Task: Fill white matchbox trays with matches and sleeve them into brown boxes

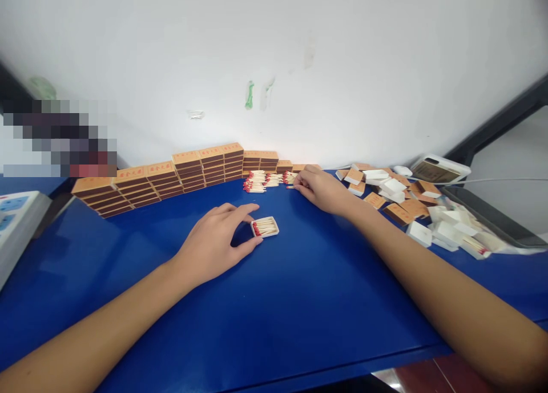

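My left hand (216, 239) rests on the blue table (299, 301), thumb and forefinger holding a small white tray of red-tipped matches (265, 227) at its left end. My right hand (321, 188) reaches to the back of the table, its curled fingers on the right edge of a loose pile of matches (268, 180); whether it holds any is hidden. Behind the pile stands a stepped row of stacked orange matchboxes (180, 173) against the white wall.
A heap of empty white trays and orange sleeves (411, 204) lies to the right of my right arm. Beyond it lie a phone (440, 170) with a cable and a dark tablet (492, 216). A white power strip (17, 221) sits at the left edge.
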Demonstrator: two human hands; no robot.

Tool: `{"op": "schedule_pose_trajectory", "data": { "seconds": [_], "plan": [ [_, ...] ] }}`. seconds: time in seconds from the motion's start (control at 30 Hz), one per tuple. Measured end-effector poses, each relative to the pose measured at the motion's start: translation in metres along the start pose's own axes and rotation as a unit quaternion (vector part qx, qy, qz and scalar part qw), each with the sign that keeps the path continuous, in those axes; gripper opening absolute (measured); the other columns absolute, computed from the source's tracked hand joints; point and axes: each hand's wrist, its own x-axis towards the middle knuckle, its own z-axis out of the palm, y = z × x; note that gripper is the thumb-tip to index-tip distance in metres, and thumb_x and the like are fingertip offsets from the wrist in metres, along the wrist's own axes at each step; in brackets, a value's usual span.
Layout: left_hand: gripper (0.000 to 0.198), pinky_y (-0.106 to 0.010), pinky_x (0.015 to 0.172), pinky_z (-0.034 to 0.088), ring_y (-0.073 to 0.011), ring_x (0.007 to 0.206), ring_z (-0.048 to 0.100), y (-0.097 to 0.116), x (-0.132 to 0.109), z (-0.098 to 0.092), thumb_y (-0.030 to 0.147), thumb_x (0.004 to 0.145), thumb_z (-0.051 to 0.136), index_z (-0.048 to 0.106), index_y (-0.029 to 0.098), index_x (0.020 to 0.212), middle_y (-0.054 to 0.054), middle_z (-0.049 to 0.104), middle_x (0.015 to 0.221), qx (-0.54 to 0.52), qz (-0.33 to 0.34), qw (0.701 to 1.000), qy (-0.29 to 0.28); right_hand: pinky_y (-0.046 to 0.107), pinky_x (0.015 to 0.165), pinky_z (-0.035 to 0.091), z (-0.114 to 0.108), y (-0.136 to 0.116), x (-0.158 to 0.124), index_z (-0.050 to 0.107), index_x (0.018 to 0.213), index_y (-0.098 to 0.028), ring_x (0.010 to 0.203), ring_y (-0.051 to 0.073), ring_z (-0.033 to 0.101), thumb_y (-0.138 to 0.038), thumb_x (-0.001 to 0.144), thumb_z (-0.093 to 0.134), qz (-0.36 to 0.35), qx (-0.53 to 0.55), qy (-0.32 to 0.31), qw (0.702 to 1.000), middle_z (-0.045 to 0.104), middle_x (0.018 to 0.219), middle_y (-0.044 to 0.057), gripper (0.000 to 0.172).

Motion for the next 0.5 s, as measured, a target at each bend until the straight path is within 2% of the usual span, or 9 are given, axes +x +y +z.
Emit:
{"op": "schedule_pose_trajectory", "data": {
  "seconds": [0.23, 0.33, 0.5],
  "plan": [
    [0.055, -0.048, 0.102, 0.055, -0.0284, 0.119, 0.068, -0.0007, 0.0001, 0.0004, 0.041, 0.097, 0.071, 0.055, 0.026, 0.147, -0.004, 0.078, 0.124, 0.004, 0.000, 1.000, -0.002, 0.034, 0.079, 0.047, -0.0010, -0.0023, 0.0009, 0.063, 0.099, -0.019, 0.085, 0.023, 0.060, -0.023, 0.102, 0.054, 0.007, 0.031, -0.017, 0.999, 0.063, 0.103, 0.012, 0.011],
    [0.055, -0.048, 0.103, 0.055, -0.0286, 0.118, 0.068, -0.0008, -0.0001, 0.0004, 0.041, 0.097, 0.071, 0.055, 0.027, 0.147, -0.004, 0.078, 0.124, 0.002, -0.003, 1.000, -0.001, 0.034, 0.079, 0.047, -0.0010, -0.0054, 0.0006, 0.063, 0.097, -0.019, 0.085, 0.023, 0.061, -0.023, 0.102, 0.053, -0.003, 0.038, -0.022, 0.999, 0.065, 0.102, 0.012, 0.012],
    [0.054, -0.048, 0.102, 0.055, -0.0291, 0.118, 0.068, -0.0007, -0.0003, 0.0008, 0.040, 0.096, 0.071, 0.056, 0.028, 0.147, -0.004, 0.078, 0.123, 0.000, 0.001, 1.000, 0.002, 0.035, 0.080, 0.048, 0.0011, -0.0034, 0.0003, 0.062, 0.106, -0.020, 0.088, 0.024, 0.061, -0.025, 0.102, 0.055, -0.010, 0.041, -0.011, 0.999, 0.065, 0.106, 0.012, 0.010]
  ]
}}
